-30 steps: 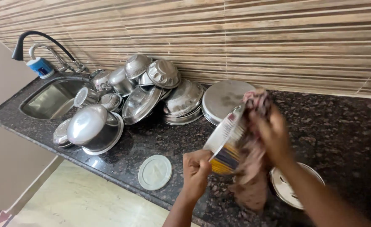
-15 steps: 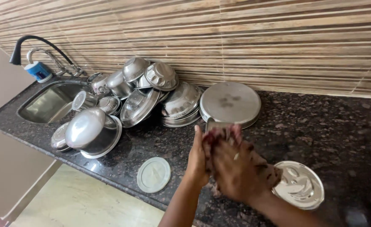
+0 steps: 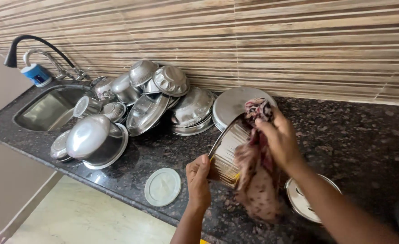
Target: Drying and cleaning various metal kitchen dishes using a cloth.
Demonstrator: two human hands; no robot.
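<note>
My left hand [image 3: 198, 177] grips the lower end of a steel grater [image 3: 227, 153] and holds it tilted above the dark granite counter [image 3: 353, 131]. My right hand [image 3: 280, 139] presses a patterned pink and dark cloth [image 3: 256, 180] against the grater's upper side. The cloth hangs down below the grater and hides part of it.
A heap of steel bowls [image 3: 163, 90], lids and a pot [image 3: 95, 142] lies left of the hands beside the sink [image 3: 50, 108] with its black tap [image 3: 32, 43]. A large steel plate [image 3: 231, 106] leans behind the grater. A white round lid [image 3: 162, 186] and a slotted steel disc [image 3: 301, 203] rest near the counter's front edge.
The hands, bunched low together half a second ago, have risen and parted. The grater shows again, tilted, with the cloth over its top.
</note>
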